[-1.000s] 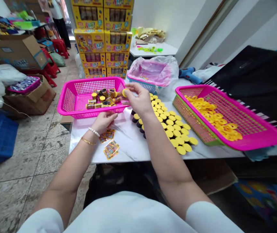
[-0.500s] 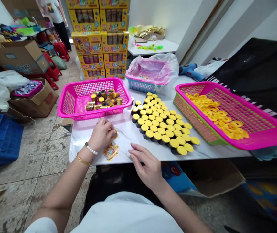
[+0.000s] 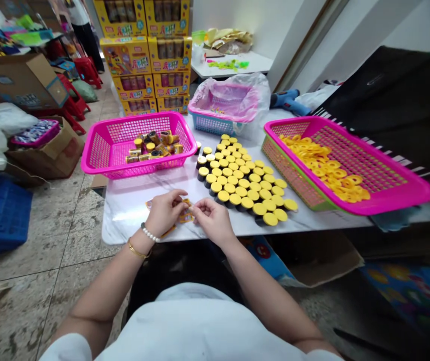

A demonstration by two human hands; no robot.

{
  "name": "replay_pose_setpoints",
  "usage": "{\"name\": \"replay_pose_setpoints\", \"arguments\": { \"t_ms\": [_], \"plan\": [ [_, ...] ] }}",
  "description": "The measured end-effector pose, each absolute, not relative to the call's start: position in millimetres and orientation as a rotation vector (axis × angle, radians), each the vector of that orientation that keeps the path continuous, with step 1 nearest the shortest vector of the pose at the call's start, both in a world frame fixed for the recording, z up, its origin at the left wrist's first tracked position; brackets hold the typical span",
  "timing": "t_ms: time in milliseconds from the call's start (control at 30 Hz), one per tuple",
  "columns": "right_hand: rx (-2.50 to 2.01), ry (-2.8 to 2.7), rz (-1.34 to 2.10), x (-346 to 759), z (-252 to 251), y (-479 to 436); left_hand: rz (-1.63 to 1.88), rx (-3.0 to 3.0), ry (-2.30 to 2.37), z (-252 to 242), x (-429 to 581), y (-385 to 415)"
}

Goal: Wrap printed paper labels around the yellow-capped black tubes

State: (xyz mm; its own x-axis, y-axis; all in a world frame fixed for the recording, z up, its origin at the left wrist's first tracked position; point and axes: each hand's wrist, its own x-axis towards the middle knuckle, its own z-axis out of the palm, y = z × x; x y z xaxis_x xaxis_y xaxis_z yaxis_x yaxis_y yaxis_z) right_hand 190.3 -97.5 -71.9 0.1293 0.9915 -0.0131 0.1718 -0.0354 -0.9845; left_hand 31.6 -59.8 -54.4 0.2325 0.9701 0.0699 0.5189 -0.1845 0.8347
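Note:
My left hand (image 3: 165,210) and my right hand (image 3: 211,218) meet at the near edge of the white marble table (image 3: 132,205). Both are pinched on a small orange printed sticker (image 3: 185,216) between them. More of the stickers lie partly hidden under my left hand. Just beyond my right hand stands a block of several black jars with yellow lids (image 3: 243,183). A pink basket (image 3: 102,150) at the far left of the table holds several labelled jars (image 3: 154,146).
A pink and green basket (image 3: 388,193) of yellow rings (image 3: 322,163) sits at the right. A bag-lined basket (image 3: 224,103) stands at the back, yellow cartons (image 3: 147,55) behind. On the floor to the left are cardboard boxes (image 3: 54,150) and a blue crate (image 3: 0,210). A person stands far back.
My right hand left the pink basket, dropped to the table's near edge, then came in to meet my left hand on a sticker. My left hand has lifted slightly.

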Motion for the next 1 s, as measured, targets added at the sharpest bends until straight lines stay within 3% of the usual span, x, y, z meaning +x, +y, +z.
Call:
{"name": "replay_pose_setpoints", "arguments": {
  "t_ms": [233,400,533,633,1000],
  "plan": [
    [-1.395,-1.362,0.591,193.7,-75.4,-106.5,0.926,2.22,1.49,-44.7,26.5,-51.1],
    [-1.303,-1.359,0.918,197.1,-71.2,-112.6,0.708,1.887,1.277,-26.6,34.0,-55.2],
    [-1.275,-1.157,1.242,193.9,-70.6,-117.2,0.957,1.513,1.196,-19.4,44.4,-73.5],
    [-1.297,-0.957,1.251,192.2,-70.8,-122.2,1.21,1.329,1.274,-17.4,46.2,-98.4],
    [-1.269,-1.078,1.142,184.6,-72.4,-131.2,1.384,1.63,1.279,-39.1,48.6,-136.4]
  ]
}}
